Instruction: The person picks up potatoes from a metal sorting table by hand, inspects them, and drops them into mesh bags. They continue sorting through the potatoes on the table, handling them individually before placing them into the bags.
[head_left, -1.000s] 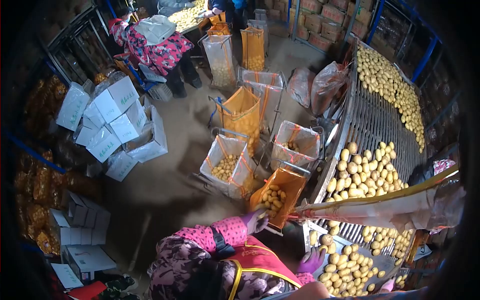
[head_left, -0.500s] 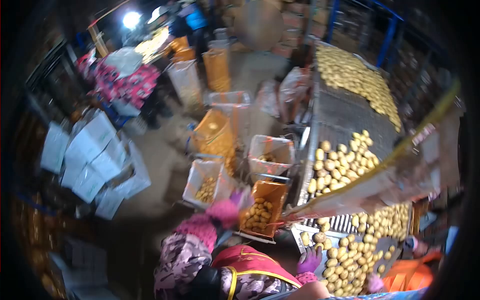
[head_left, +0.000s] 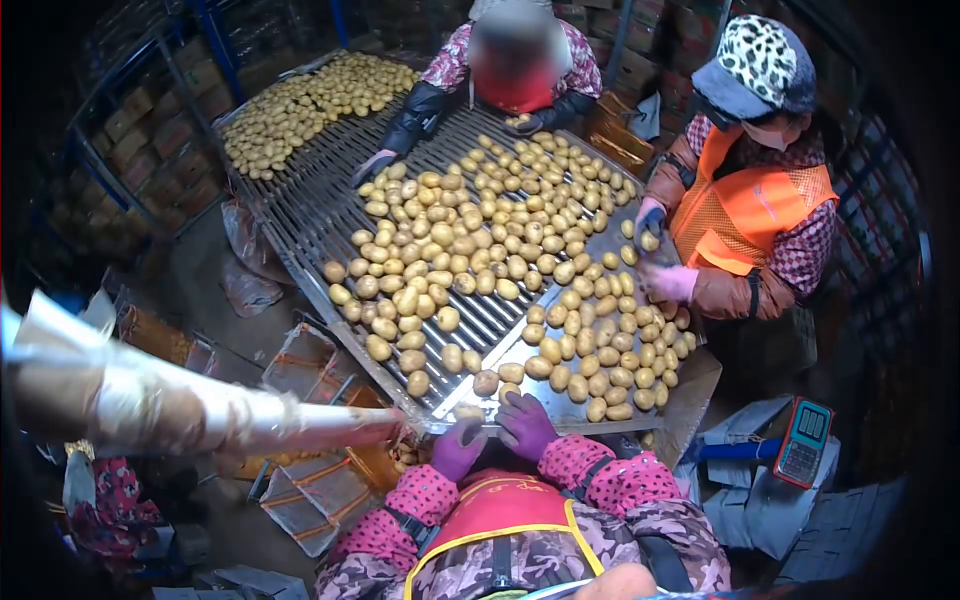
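Observation:
My left hand (head_left: 457, 449), in a purple glove, is at the near edge of the slatted sorting table (head_left: 330, 245). Its fingers reach toward a pale potato (head_left: 467, 411) and look extended, with no grip visible. Close beside it, my right hand (head_left: 527, 426), also gloved in purple, has its fingers apart. Their tips touch or overlap a potato (head_left: 508, 391) at the metal lip. A browner potato (head_left: 486, 383) lies just ahead of both hands. Many loose potatoes (head_left: 440, 235) cover the slats, and more lie on the smooth tray at the right.
A person in an orange vest (head_left: 740, 210) handles potatoes at the right. Another person (head_left: 515, 75) leans over the far side. A plastic-wrapped bar (head_left: 190, 405) crosses the left. Open bags (head_left: 310, 495) stand below the table's left edge. A scale display (head_left: 803, 440) is at the right.
My view has swung right, from the floor bags to the table. My left hand has moved from over an orange bag of potatoes to the table edge, beside my right hand.

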